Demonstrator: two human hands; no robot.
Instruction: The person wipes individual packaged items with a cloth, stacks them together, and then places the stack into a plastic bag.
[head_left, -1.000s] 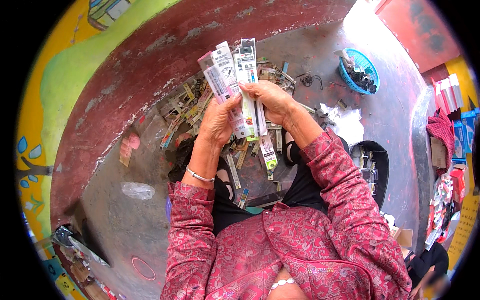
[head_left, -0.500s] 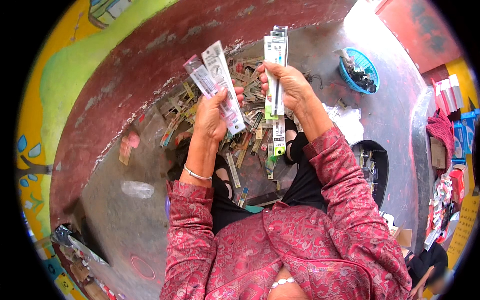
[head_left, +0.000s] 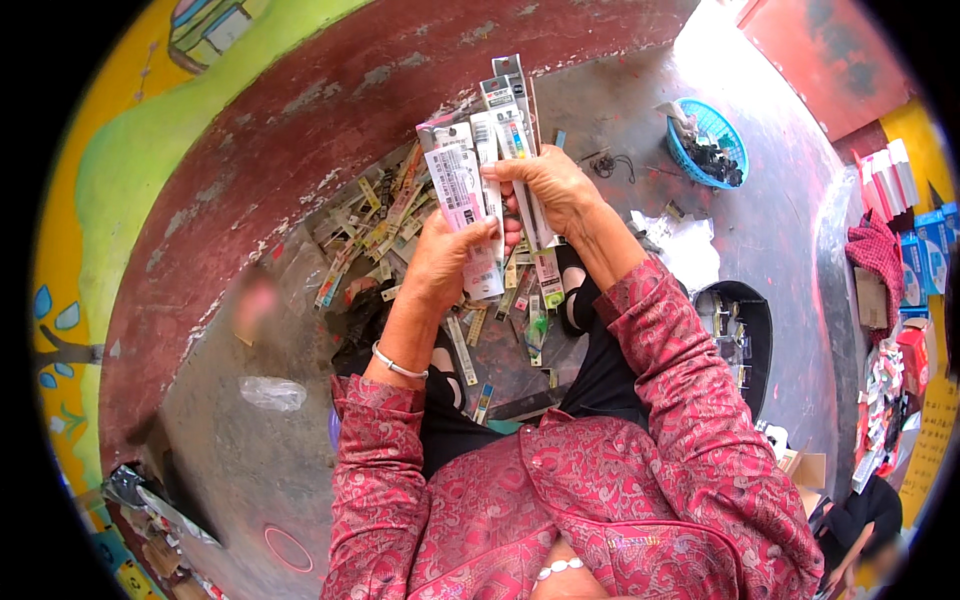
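My left hand (head_left: 440, 255) is closed on a white and pink slim flat packet (head_left: 460, 185), printed and clear-edged, thumb across its front. Close beside it, my right hand (head_left: 560, 190) grips a bundle of similar long, narrow packets (head_left: 512, 100), their hanging tabs pointing away from me. The two hands nearly touch, and their packets overlap in the middle, so I cannot tell which hand holds the middle ones. Below them, between my feet, a loose heap of slim packets (head_left: 375, 225) covers the floor.
A blue plastic basket (head_left: 740, 135) with dark scraps stands at far right. Nearer are a crumpled white plastic bag (head_left: 695, 255) and a black tub (head_left: 769, 350) with packets inside. Clear plastic (head_left: 272, 393) lies left. Another person (head_left: 862, 515) is at lower right.
My hands have come together from apart. The right hand's bundle has moved left and now overlaps the left hand's packets, which stand more upright.
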